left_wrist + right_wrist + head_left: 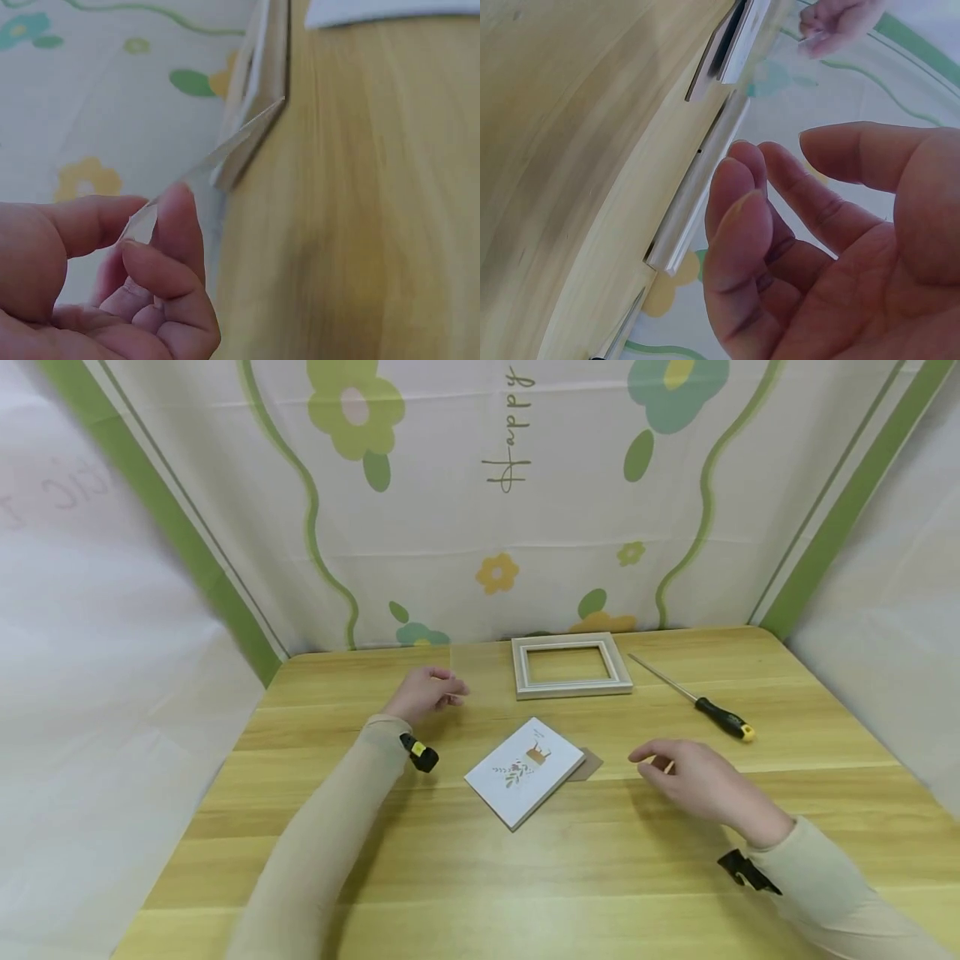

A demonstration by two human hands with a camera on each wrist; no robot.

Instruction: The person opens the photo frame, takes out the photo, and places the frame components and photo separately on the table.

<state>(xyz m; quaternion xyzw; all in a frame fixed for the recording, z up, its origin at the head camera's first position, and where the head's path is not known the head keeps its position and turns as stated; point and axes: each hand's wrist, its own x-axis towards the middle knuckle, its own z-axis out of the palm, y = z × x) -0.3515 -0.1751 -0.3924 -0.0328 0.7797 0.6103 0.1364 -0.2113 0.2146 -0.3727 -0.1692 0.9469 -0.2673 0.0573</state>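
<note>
My left hand [426, 693] pinches a thin clear sheet [225, 148] by its edge, between thumb and fingers, above the far left of the table. In the head view the sheet is almost invisible, so its full outline is hard to make out. To the right lies an off-white picture frame [573, 690], with bare wood showing through its opening. A white picture card [517, 777] with a printed animal and leaves lies nearer the middle, turned at an angle. My right hand [693, 777] hovers at the right with loosely bent fingers, holding nothing.
From under the card a brown flap [588, 766] sticks out on its right side. A screwdriver [720, 717] with a black and yellow handle lies right of the frame. Behind the wooden table [495, 902] hangs a flower-printed cloth [450, 510].
</note>
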